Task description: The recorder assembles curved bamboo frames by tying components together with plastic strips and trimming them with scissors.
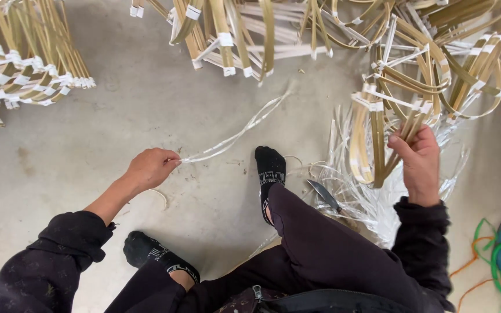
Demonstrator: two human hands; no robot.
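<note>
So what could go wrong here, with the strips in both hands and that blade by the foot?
The knife lies bare on the floor close to the socked foot; a shift might cut it. The white strip pinched in the left hand could slip free. The bundle in the right hand might snag the loose strips.

I sat in a craft workshop: bare concrete floor point(146, 104), taped bamboo strip bundles point(24, 69) piled around, loose white strips point(366, 203).
</note>
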